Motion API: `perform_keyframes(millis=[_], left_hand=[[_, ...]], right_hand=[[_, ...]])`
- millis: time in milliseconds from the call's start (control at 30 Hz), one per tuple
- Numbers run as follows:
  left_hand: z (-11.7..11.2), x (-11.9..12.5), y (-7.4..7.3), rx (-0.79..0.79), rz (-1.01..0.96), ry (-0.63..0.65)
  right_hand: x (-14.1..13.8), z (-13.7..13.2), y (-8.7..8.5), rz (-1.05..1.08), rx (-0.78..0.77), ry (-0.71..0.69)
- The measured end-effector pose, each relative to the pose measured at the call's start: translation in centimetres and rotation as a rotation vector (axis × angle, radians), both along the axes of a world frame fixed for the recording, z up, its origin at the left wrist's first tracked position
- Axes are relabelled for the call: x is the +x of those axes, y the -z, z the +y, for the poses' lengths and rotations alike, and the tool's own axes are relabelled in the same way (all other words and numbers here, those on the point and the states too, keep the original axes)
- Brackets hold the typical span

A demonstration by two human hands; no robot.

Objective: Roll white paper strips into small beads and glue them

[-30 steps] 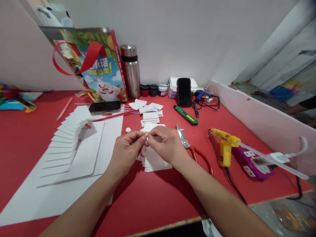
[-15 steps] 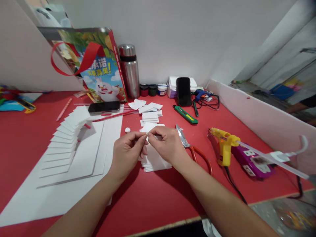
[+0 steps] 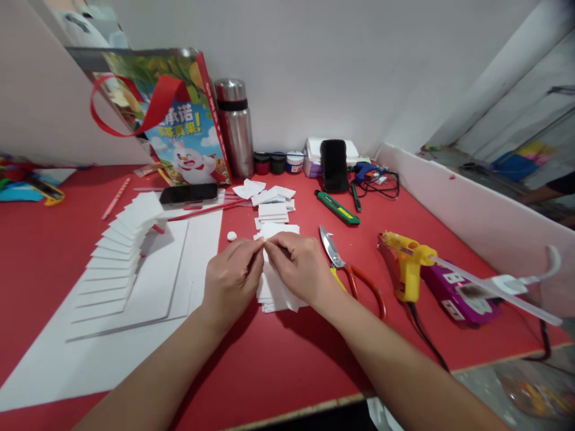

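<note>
My left hand (image 3: 233, 275) and my right hand (image 3: 296, 263) meet fingertip to fingertip over a pile of white foam-board pieces (image 3: 277, 293). Both are closed in a pinch. Whatever lies between the fingertips is too small and too covered to make out. Just beyond my left hand is a small white ball (image 3: 232, 236) on the red table. Scissors (image 3: 332, 248) with orange-red and yellow handles lie right of my right hand, partly behind its wrist. To the left, a curved stepped row of white boards (image 3: 110, 263) stands on a larger white board (image 3: 168, 281).
A yellow glue gun (image 3: 408, 263) with its stick rests by a purple power strip (image 3: 458, 293) on the right. Farther back are a green cutter (image 3: 336, 208), a phone (image 3: 334, 166), a steel flask (image 3: 236, 129), paint jars (image 3: 278, 163) and a printed bag (image 3: 179, 131).
My left hand has rolled inward, its back now facing up and its lower fingers curled out of sight. The fingertips of both hands stay together, slightly farther left.
</note>
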State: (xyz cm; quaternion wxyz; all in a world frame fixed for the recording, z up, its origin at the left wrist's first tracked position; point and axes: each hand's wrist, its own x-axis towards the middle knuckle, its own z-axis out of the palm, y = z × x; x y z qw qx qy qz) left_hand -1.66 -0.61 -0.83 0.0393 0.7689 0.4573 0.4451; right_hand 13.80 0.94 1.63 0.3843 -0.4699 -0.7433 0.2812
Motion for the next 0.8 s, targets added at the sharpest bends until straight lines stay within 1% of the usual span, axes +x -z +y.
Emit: perform_keyframes(millis=[67, 133, 200, 267, 333, 367, 500, 600, 667, 800], left_hand=[[0.1, 0.0, 0.0, -0.015, -0.060, 0.045], [0.1, 0.1, 0.0, -0.070, -0.144, 0.088], [0.1, 0.3, -0.2, -0.188, -0.271, 0.127], [0.1, 0.5, -0.4, -0.356, -0.441, 0.155], [0.1, 0.6, -0.6, -0.500, -0.585, 0.165], [0.2, 0.6, -0.7, -0.543, -0.629, 0.166], [0.4, 0.4, -0.8, -0.621, -0.747, 0.183], [0.6, 0.2, -0.8, -0.729, -0.925, 0.227], [0.8, 0.1, -0.6, -0.784, -1.008, 0.251], [1.1, -0.1, -0.2, -0.806, -1.034, 0.226]], right_hand=[[0.1, 0.1, -0.1, 0.039, -0.011, 0.023], [0.2, 0.1, -0.1, 0.071, -0.012, 0.045], [0.4, 0.3, 0.0, 0.084, -0.009, 0.049], [0.6, 0.4, 0.1, 0.081, 0.006, 0.033], [0.6, 0.6, 0.2, 0.050, 0.051, 0.014], [0.7, 0.6, 0.2, 0.028, 0.083, 0.005], [0.7, 0.6, 0.3, -0.043, 0.193, -0.016], [0.8, 0.6, 0.3, -0.091, 0.261, -0.047], [0.8, 0.7, 0.4, -0.123, 0.287, -0.068], [0.9, 0.9, 0.6, -0.141, 0.288, -0.092]])
